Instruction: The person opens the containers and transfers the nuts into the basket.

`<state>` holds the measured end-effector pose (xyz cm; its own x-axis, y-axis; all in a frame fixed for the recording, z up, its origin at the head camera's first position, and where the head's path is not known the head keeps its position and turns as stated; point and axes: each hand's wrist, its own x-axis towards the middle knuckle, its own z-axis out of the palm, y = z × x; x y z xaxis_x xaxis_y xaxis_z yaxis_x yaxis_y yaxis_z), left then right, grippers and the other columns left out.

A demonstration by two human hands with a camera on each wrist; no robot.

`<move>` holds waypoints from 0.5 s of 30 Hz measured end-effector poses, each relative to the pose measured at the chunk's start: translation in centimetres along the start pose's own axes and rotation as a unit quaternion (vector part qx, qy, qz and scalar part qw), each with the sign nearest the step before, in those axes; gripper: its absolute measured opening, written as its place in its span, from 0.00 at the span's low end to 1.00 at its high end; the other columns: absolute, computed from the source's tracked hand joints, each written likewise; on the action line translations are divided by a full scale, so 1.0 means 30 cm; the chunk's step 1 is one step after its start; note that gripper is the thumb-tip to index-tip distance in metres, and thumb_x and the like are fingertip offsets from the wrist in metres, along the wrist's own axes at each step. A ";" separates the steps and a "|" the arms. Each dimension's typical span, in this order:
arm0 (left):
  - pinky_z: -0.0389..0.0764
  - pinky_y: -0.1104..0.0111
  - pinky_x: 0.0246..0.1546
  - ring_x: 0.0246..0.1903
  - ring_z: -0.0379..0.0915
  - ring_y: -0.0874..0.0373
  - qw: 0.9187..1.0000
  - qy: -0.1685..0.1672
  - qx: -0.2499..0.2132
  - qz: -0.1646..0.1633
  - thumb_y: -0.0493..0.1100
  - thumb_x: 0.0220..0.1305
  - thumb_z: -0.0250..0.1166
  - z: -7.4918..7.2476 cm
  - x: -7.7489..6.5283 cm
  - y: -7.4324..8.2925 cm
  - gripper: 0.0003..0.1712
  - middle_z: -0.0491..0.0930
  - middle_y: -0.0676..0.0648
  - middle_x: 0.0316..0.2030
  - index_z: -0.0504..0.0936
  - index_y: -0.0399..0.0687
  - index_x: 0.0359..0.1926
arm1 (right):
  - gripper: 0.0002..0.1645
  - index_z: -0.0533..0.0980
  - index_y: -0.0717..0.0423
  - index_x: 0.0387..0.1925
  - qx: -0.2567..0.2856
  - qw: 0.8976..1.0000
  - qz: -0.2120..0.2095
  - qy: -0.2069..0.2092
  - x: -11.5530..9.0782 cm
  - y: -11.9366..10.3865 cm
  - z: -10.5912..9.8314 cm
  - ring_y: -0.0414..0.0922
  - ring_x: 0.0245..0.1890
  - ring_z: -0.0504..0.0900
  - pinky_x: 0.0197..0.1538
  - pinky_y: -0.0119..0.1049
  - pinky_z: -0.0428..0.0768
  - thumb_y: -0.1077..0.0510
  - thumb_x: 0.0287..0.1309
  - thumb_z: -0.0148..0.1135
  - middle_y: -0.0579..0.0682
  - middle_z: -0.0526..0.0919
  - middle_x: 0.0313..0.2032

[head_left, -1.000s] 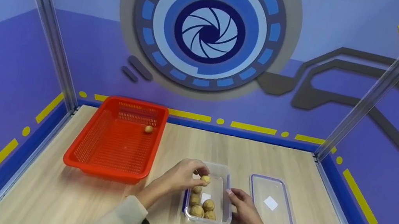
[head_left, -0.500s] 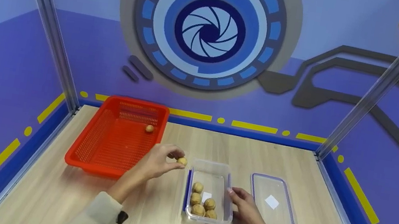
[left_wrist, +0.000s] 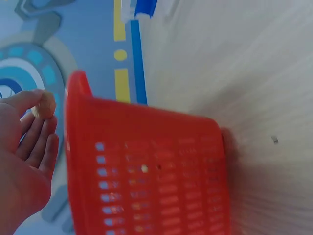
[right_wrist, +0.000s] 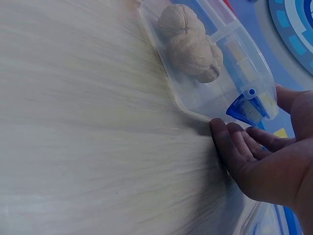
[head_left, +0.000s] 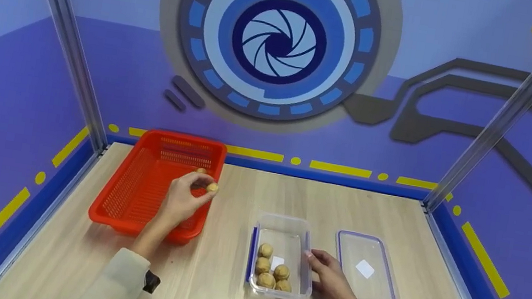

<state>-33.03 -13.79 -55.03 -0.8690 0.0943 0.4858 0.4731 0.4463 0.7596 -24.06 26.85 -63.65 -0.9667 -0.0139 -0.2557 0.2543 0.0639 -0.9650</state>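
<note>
One walnut [head_left: 212,187], pinched in the grip of our left hand [head_left: 182,197], is no longer beside the container [head_left: 291,242] but up by the right rim of the red basket [head_left: 106,215] at far left, so it seems to be in neither. Our right hand [head_left: 333,281] grips the container's right wall, thumb against fingers, on the near tabletop [head_left: 218,290]. We count five walnuts [head_left: 282,271] inside that one container, one more walnut [head_left: 201,171] in the one basket, and one lid [head_left: 374,292] at right.
</note>
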 end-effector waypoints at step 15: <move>0.83 0.48 0.58 0.49 0.83 0.47 0.994 0.025 -0.006 -0.107 0.38 0.65 0.77 -0.018 0.019 -0.149 0.18 0.87 0.42 0.48 0.85 0.39 0.54 | 0.34 0.72 0.69 0.66 0.000 1.000 0.004 0.002 0.004 0.003 -0.004 0.63 0.67 0.75 0.62 0.62 0.80 0.46 0.75 0.64 0.66 0.76 0.64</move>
<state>-35.56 -16.21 -57.94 -0.9416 -0.0452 0.3336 0.2807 0.4416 0.8522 -24.16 26.97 -63.74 -0.9647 -0.0100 -0.2633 0.2622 0.0635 -0.9629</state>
